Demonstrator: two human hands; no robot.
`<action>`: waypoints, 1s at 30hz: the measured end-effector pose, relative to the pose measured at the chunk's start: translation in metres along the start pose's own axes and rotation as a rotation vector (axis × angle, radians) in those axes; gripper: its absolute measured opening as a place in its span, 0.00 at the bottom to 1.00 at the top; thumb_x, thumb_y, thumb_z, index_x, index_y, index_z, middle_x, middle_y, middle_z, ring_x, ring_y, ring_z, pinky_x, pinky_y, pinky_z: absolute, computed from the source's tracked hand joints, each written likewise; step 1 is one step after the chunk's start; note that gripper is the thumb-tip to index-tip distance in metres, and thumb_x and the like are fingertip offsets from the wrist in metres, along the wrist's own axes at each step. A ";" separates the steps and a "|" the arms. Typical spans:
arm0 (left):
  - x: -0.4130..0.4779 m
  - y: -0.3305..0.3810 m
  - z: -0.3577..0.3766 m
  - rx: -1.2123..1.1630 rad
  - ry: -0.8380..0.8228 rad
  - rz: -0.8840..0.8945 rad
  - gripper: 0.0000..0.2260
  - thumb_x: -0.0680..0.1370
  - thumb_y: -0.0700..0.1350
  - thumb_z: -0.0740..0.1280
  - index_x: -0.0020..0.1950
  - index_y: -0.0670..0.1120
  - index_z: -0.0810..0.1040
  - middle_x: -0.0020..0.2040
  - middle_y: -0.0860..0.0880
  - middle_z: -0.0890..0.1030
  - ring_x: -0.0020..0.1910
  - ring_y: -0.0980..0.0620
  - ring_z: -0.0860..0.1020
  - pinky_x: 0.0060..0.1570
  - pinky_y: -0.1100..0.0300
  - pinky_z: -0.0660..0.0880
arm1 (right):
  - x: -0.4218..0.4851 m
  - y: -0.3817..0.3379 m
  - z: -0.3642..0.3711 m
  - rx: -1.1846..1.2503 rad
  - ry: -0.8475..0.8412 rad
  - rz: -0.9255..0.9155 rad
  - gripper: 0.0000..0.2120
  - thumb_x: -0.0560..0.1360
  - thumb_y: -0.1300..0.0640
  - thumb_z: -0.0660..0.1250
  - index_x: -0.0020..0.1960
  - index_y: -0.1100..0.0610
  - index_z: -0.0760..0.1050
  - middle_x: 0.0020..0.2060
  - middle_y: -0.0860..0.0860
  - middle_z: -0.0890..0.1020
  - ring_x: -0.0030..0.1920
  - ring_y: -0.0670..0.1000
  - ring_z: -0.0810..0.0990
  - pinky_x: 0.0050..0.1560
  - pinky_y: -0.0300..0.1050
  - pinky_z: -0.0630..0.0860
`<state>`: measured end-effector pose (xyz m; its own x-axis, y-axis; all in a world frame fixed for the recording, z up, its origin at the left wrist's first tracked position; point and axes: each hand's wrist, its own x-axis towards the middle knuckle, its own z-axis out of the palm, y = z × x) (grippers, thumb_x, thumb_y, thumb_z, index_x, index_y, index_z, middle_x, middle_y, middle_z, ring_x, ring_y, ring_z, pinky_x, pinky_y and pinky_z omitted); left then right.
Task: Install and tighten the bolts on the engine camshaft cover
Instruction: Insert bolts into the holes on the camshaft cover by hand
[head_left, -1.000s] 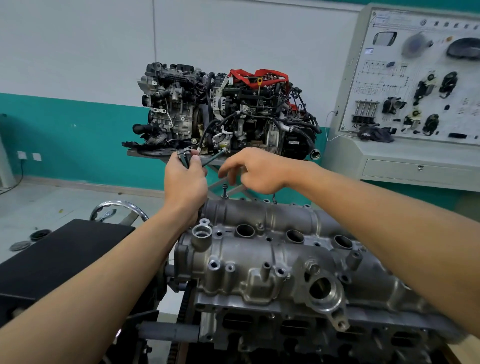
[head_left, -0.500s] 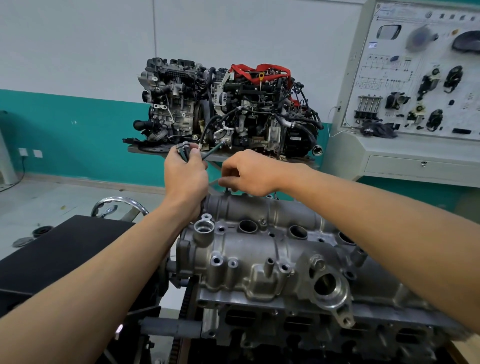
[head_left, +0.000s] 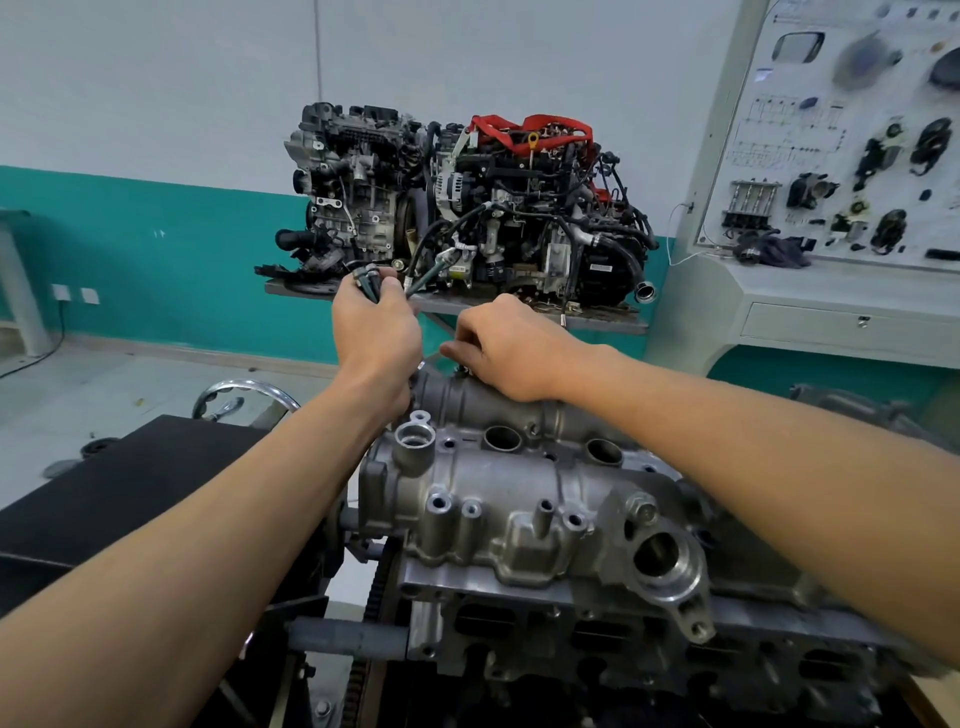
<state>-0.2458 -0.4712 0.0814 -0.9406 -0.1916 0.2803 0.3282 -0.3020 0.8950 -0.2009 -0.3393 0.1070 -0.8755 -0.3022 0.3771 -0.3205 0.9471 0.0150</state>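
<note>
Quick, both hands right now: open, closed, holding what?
Left hand: closed around a bundle of dark metal bolts.
Right hand: pinching one small dark bolt at the silver camshaft cover.

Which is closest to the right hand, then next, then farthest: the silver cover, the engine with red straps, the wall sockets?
1. Silver cover, just under the right hand.
2. Engine with red straps, behind.
3. Wall sockets, far left.

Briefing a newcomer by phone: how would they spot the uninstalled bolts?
Start at the silver camshaft cover in front. Over its far left end the left hand makes a fist. The bolts are the dark heads bunched at its top, held clear of the cover.
</note>
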 end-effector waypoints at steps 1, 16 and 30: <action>0.000 0.000 0.000 -0.002 0.001 -0.002 0.08 0.84 0.45 0.58 0.45 0.53 0.70 0.36 0.50 0.70 0.30 0.52 0.65 0.31 0.58 0.62 | 0.000 -0.001 0.001 0.010 0.003 0.011 0.18 0.82 0.46 0.61 0.47 0.61 0.78 0.43 0.59 0.81 0.45 0.60 0.79 0.47 0.54 0.77; -0.015 0.008 -0.008 0.006 -0.011 -0.006 0.08 0.84 0.44 0.58 0.45 0.52 0.70 0.35 0.50 0.70 0.29 0.53 0.65 0.29 0.60 0.61 | -0.011 -0.016 0.007 0.068 0.082 0.087 0.15 0.81 0.47 0.61 0.41 0.54 0.76 0.42 0.56 0.81 0.42 0.58 0.79 0.45 0.53 0.78; -0.011 0.004 -0.006 0.015 -0.004 0.022 0.09 0.85 0.45 0.58 0.45 0.52 0.69 0.34 0.49 0.70 0.28 0.52 0.65 0.29 0.59 0.61 | -0.004 -0.012 0.006 0.110 0.050 0.121 0.18 0.81 0.47 0.62 0.35 0.52 0.72 0.39 0.56 0.80 0.41 0.59 0.78 0.44 0.53 0.77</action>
<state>-0.2333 -0.4762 0.0799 -0.9336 -0.1943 0.3010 0.3472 -0.2838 0.8938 -0.1955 -0.3501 0.0999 -0.8919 -0.1787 0.4155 -0.2543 0.9578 -0.1339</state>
